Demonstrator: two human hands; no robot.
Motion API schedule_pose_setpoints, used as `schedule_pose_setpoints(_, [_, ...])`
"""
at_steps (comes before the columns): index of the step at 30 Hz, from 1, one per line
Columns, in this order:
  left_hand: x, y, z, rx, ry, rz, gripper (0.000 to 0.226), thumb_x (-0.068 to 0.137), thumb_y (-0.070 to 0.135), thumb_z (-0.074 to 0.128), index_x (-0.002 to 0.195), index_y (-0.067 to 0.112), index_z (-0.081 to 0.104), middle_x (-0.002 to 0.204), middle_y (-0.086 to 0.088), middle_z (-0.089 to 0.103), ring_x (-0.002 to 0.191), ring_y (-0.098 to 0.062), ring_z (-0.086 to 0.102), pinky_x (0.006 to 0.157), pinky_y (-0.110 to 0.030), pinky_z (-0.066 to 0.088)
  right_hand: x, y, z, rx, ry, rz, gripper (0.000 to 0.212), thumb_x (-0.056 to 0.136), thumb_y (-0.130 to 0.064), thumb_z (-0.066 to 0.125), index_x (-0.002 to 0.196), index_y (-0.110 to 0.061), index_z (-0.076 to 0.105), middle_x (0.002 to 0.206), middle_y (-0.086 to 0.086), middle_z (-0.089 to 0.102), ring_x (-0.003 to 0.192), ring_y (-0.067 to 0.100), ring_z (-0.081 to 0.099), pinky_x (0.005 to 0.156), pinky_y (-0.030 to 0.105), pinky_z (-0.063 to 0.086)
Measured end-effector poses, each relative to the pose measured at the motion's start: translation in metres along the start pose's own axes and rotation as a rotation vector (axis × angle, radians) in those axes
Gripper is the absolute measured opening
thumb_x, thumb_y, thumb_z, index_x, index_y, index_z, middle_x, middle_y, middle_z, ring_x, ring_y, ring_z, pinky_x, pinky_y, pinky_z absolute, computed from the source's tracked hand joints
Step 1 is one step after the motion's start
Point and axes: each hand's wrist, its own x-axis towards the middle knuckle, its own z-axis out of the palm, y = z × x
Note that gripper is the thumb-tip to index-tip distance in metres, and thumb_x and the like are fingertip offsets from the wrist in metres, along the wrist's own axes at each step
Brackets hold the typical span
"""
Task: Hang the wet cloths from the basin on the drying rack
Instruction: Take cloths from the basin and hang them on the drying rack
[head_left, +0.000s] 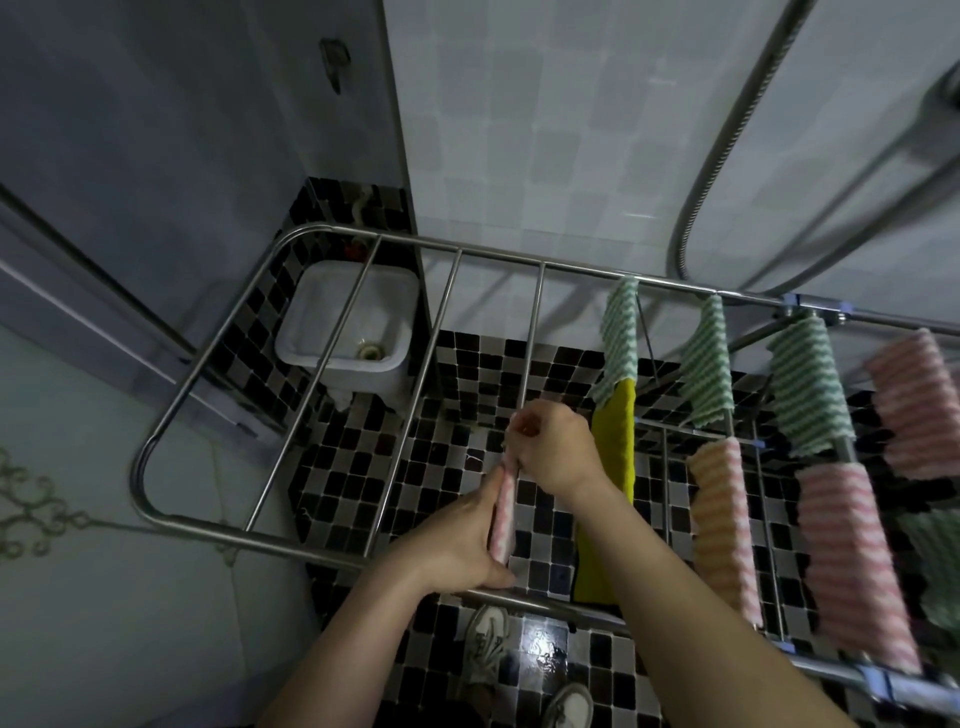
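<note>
A steel drying rack (218, 530) stretches across the view at waist height. A pink-and-white striped cloth (505, 512) lies along one of its middle rods. My left hand (462, 540) holds the near part of that cloth, fingers along its side. My right hand (550, 447) pinches its far end over the rod. To the right hang a yellow cloth (613, 467), green striped cloths (621, 338), an orange cloth (722, 519) and more pink cloths (847, 561). The basin is not in view.
A white floor sink (395, 291) sits in the tiled corner behind the rack. Three rack rods (343, 332) at the left are bare. A metal shower hose (727, 135) hangs at upper right. My sneakers (488, 644) stand on the black-and-white mosaic floor.
</note>
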Motion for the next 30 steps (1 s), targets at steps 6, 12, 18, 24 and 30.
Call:
schedule_pose_setpoints(6, [0.009,-0.003,-0.003,-0.112,-0.001,0.014,0.11,0.071,0.026,0.081,0.147,0.05,0.005,0.153,0.005,0.034,0.132,-0.019,0.045,0.104,-0.041,0.045,-0.007,-0.002,0.003,0.075,0.035,0.037,0.003,0.09,-0.018,0.064,0.091,-0.02,0.064,0.093,0.002,0.069,0.085,0.019,0.068,0.077,0.04,0.059])
schedule_pose_setpoints(12, [0.004,-0.001,0.004,-0.192,0.166,0.032,0.041,0.089,0.029,0.065,0.125,0.035,0.046,0.114,0.009,0.058,0.089,-0.01,0.067,0.08,-0.034,0.059,-0.019,-0.008,0.003,-0.065,0.001,0.022,0.005,0.093,-0.02,0.059,0.096,-0.021,0.056,0.098,-0.002,0.065,0.09,0.017,0.063,0.079,0.034,0.056])
schedule_pose_setpoints(18, [0.005,0.005,0.005,-0.066,0.187,0.03,0.037,0.087,0.021,0.066,0.118,0.031,0.047,0.1,0.008,0.061,0.089,-0.008,0.063,0.08,-0.032,0.056,-0.032,-0.009,0.009,-0.054,0.084,0.003,0.011,0.098,-0.023,0.053,0.095,-0.014,0.06,0.092,0.006,0.068,0.081,0.021,0.066,0.069,0.035,0.055])
schedule_pose_setpoints(24, [0.015,0.015,0.016,0.108,0.317,0.001,0.063,0.088,0.009,0.059,0.142,0.028,0.033,0.115,0.001,0.061,0.088,-0.013,0.062,0.075,-0.033,0.056,-0.061,-0.006,0.002,-0.055,0.036,-0.074,0.019,0.096,-0.021,0.054,0.11,-0.011,0.062,0.099,0.005,0.068,0.088,0.02,0.065,0.075,0.032,0.054])
schedule_pose_setpoints(30, [0.001,0.028,0.034,0.259,0.587,-0.065,0.079,0.082,0.012,0.067,0.147,0.022,0.023,0.137,-0.008,0.041,0.118,-0.024,0.046,0.092,-0.036,0.051,-0.12,0.029,-0.028,0.004,0.154,-0.031,0.026,0.092,-0.012,0.058,0.117,-0.013,0.063,0.104,0.003,0.069,0.089,0.018,0.065,0.073,0.02,0.048])
